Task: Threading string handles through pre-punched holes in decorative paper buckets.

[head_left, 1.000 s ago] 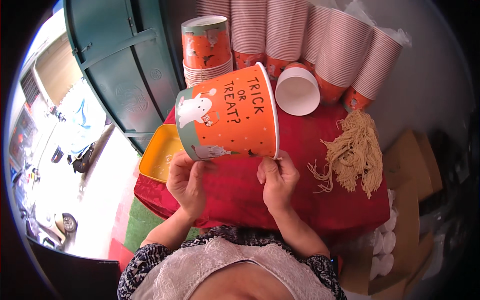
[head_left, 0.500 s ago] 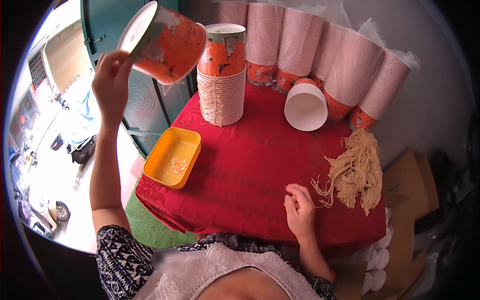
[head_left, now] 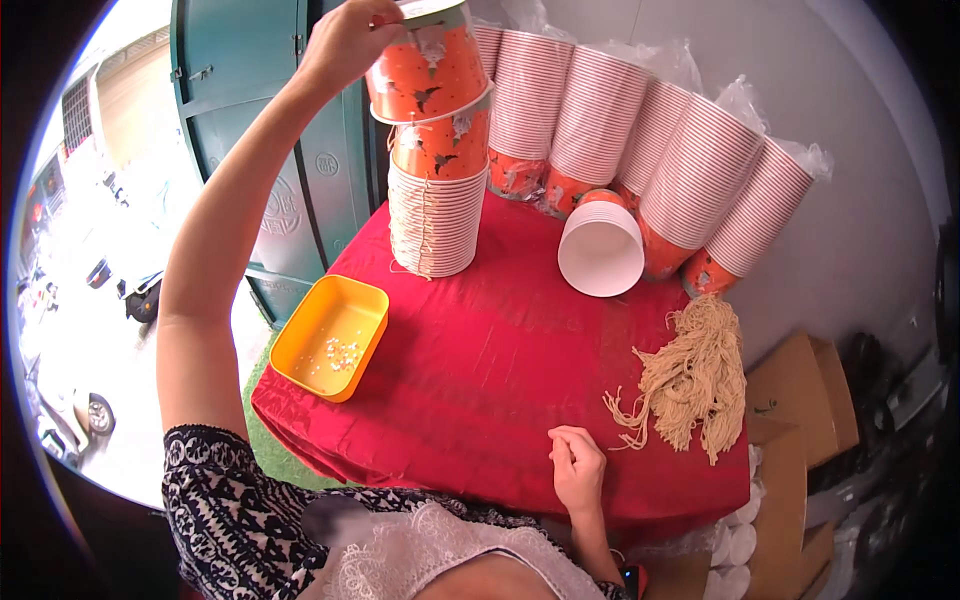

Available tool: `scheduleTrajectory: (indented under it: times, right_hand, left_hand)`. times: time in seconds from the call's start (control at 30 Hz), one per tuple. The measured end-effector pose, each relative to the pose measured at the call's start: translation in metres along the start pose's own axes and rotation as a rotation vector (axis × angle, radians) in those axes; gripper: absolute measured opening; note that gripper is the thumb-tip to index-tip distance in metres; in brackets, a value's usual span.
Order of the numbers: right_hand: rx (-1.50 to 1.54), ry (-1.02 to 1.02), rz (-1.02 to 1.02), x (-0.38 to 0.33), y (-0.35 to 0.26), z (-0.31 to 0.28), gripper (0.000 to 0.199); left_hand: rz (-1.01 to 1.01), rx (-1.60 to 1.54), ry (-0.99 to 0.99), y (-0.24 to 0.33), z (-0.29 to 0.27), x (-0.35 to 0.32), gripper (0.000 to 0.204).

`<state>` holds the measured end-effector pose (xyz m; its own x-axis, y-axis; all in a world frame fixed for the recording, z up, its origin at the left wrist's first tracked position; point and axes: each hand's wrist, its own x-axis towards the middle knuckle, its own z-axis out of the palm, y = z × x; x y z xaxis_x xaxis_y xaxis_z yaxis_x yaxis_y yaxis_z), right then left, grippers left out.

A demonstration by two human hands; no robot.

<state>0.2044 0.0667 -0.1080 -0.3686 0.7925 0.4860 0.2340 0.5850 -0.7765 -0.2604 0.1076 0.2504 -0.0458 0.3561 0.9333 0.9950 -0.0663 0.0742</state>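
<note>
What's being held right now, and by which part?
The left hand holds an orange paper bucket by its upper rim, over the stack. The right hand holds nothing.

The left arm stretches up and forward, bare from the patterned sleeve to the wrist, elbow nearly straight. The left hand [head_left: 345,40] is raised above the red table [head_left: 480,350], fingers curled over the rim of an orange paper bucket [head_left: 425,60] (thumb side toward the camera). The right hand [head_left: 578,468] rests on the table's near edge, fingers loosely folded in, holding nothing, its forearm coming up from below.
</note>
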Motion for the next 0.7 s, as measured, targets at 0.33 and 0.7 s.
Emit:
scheduleTrajectory:
  times: [0.33, 0.7]
  right_hand:
    - [0.017, -0.048, 0.012, 0.003, -0.001, -0.002, 0.014]
    - [0.109, -0.063, 0.116, 0.006, -0.013, -0.004, 0.013]
  left_hand:
    - [0.062, 0.077, -0.171, -0.005, 0.052, 0.017, 0.015]
    - [-0.009, 0.14, -0.321, 0.016, 0.065, 0.0, 0.013]
